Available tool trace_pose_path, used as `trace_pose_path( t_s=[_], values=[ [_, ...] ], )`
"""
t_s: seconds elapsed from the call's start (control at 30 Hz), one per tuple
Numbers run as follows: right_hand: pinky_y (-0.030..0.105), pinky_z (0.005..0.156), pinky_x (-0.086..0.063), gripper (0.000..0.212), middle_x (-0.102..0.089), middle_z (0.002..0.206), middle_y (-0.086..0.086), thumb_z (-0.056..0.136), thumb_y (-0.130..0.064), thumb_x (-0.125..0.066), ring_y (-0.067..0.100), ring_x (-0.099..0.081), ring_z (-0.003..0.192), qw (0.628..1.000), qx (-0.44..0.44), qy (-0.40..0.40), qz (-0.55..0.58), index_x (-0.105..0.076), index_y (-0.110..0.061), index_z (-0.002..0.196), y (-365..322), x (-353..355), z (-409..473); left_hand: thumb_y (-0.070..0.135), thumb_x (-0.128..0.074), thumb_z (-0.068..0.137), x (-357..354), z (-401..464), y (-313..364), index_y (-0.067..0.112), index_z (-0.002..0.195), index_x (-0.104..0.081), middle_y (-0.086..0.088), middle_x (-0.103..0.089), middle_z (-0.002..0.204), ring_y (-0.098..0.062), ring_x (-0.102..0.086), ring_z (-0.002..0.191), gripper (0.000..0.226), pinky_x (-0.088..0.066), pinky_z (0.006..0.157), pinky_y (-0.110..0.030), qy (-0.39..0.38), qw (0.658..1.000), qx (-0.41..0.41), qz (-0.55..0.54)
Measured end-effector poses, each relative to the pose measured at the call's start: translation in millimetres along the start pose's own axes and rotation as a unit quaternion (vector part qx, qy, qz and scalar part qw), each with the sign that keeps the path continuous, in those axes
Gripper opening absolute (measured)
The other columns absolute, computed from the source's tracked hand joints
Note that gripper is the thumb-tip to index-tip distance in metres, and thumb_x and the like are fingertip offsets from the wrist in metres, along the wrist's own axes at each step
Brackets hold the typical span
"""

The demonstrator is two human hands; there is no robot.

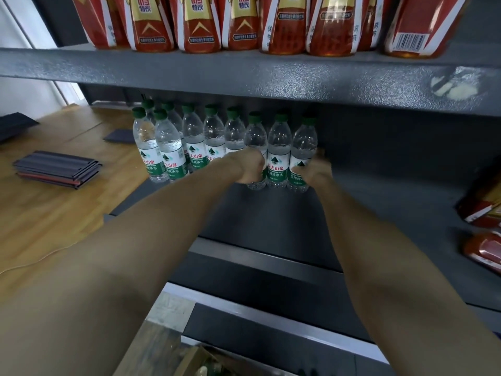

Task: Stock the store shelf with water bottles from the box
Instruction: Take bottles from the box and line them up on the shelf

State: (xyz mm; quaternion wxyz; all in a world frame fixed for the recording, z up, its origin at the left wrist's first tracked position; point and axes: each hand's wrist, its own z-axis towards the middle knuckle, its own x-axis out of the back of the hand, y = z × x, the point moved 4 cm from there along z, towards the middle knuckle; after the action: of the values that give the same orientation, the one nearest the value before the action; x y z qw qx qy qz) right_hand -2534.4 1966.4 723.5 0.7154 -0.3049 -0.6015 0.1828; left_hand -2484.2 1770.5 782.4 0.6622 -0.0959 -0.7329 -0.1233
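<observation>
Both hands set water bottles upright on the dark shelf (pixel 379 191).
The left hand (pixel 248 168) wraps one bottle (pixel 256 139) and the right hand (pixel 315 172) seems to grip another (pixel 303 147), its fingers hidden behind; a third bottle (pixel 279 147) stands between them, caps up, right of the standing row (pixel 189 139). The box (pixel 195 362) is cut off below the shelf.

Head view, down toward shelf (pixel 271 213)
</observation>
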Motion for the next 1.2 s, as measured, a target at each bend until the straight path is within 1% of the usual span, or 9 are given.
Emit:
trace_pose_path(
  t_s=[0.1, 0.17, 0.3, 0.4, 0.6, 0.67, 0.87, 1.07, 1.2],
  values=[
    [0.028, 0.087, -0.043, 0.065, -0.055, 0.133, 0.016, 0.089, -0.032, -0.071, 0.028, -0.056, 0.119, 1.0, -0.014, -0.014, -0.023, -0.044, 0.003, 0.136, -4.0, 3.7, -9.8, 0.018, -0.06, 0.086, 4.7, -11.9, -1.8, 0.016, 0.093, -0.068, -0.005, -0.064, 0.096, -0.026, -0.062, 0.089, 0.011, -0.052, 0.074, -0.035, 0.0, 1.0, 0.001, 0.002],
    [0.031, 0.09, -0.045, 0.055, -0.057, 0.131, 0.016, 0.09, -0.028, -0.067, 0.029, -0.056, 0.118, 1.0, -0.012, -0.002, -0.029, -0.049, 0.002, 0.133, -7.8, 6.8, -20.9, 0.017, -0.058, 0.084, 8.9, -21.1, -3.0, 0.018, 0.089, -0.067, -0.003, -0.063, 0.094, -0.026, -0.062, 0.087, 0.01, -0.054, 0.074, -0.037, 0.005, 1.0, -0.003, 0.001],
    [0.035, 0.097, -0.046, 0.061, -0.055, 0.132, 0.018, 0.083, -0.02, -0.074, 0.033, -0.054, 0.121, 1.0, -0.025, 0.011, 0.01, -0.046, -0.001, 0.134, -13.8, 9.8, -52.2, 0.009, -0.055, 0.083, 10.6, -43.0, -4.6, 0.013, 0.073, -0.062, -0.006, -0.063, 0.087, -0.028, -0.063, 0.082, 0.012, -0.053, 0.068, -0.037, 0.001, 1.0, -0.014, 0.002],
    [0.033, 0.092, -0.052, 0.057, -0.064, 0.12, 0.011, 0.079, -0.025, -0.08, 0.029, -0.062, 0.111, 1.0, -0.011, -0.012, 0.013, -0.053, -0.006, 0.125, -22.4, 8.9, -81.4, 0.009, -0.053, 0.084, 9.8, -65.4, -7.6, 0.01, 0.085, -0.064, -0.007, -0.061, 0.088, -0.027, -0.062, 0.08, 0.011, -0.046, 0.06, -0.033, 0.0, 1.0, -0.012, 0.001],
    [0.027, 0.082, -0.049, 0.009, -0.064, 0.107, 0.004, 0.087, -0.019, -0.066, 0.023, -0.062, 0.1, 0.999, -0.033, -0.017, 0.006, -0.06, -0.02, 0.093, -42.5, 1.6, -147.8, 0.011, -0.05, 0.086, -3.1, -114.9, -16.2, 0.013, 0.082, -0.057, -0.005, -0.06, 0.085, -0.025, -0.059, 0.082, 0.009, -0.048, 0.072, -0.035, -0.007, 0.997, -0.068, -0.023],
    [0.025, 0.08, -0.048, 0.016, -0.065, 0.103, 0.003, 0.086, -0.012, -0.066, 0.021, -0.063, 0.096, 0.999, -0.034, -0.033, 0.001, -0.057, -0.024, 0.081, -49.0, -4.4, -171.4, 0.012, -0.049, 0.088, -11.1, -132.2, -23.5, 0.015, 0.082, -0.057, -0.005, -0.061, 0.087, -0.023, -0.059, 0.083, 0.01, -0.047, 0.074, -0.038, -0.012, 0.996, -0.082, -0.023],
    [0.029, 0.075, -0.048, 0.018, -0.063, 0.092, 0.003, 0.082, -0.014, -0.077, 0.021, -0.058, 0.084, 0.997, -0.04, -0.07, -0.009, -0.059, -0.018, 0.083, -62.5, -33.4, -240.7, 0.023, -0.055, 0.088, -40.9, -182.1, -54.5, 0.025, 0.074, -0.05, -0.004, -0.055, 0.097, -0.03, -0.059, 0.087, 0.015, -0.051, 0.08, -0.042, -0.024, 0.994, -0.101, -0.032],
    [0.028, 0.064, -0.049, 0.013, -0.066, 0.089, 0.006, 0.083, -0.01, -0.075, 0.022, -0.06, 0.079, 0.994, -0.051, -0.096, -0.025, -0.069, -0.013, 0.094, -65.7, -80.0, -308.5, 0.025, -0.061, 0.086, -89.8, -218.6, -61.9, 0.021, 0.07, -0.048, -0.003, -0.054, 0.087, -0.029, -0.057, 0.078, 0.021, -0.044, 0.065, -0.033, -0.07, 0.988, -0.14, -0.006],
    [0.024, 0.069, -0.049, 0.015, -0.068, 0.091, 0.004, 0.082, -0.009, -0.074, 0.018, -0.061, 0.085, 0.99, -0.077, -0.119, -0.023, -0.07, -0.009, 0.097, -51.1, -108.6, -347.6, 0.023, -0.06, 0.089, -128.5, -237.0, -63.4, 0.022, 0.079, -0.055, -0.004, -0.059, 0.091, -0.026, -0.057, 0.077, 0.011, -0.04, 0.061, -0.03, -0.12, 0.981, -0.152, -0.011]
  ],
)
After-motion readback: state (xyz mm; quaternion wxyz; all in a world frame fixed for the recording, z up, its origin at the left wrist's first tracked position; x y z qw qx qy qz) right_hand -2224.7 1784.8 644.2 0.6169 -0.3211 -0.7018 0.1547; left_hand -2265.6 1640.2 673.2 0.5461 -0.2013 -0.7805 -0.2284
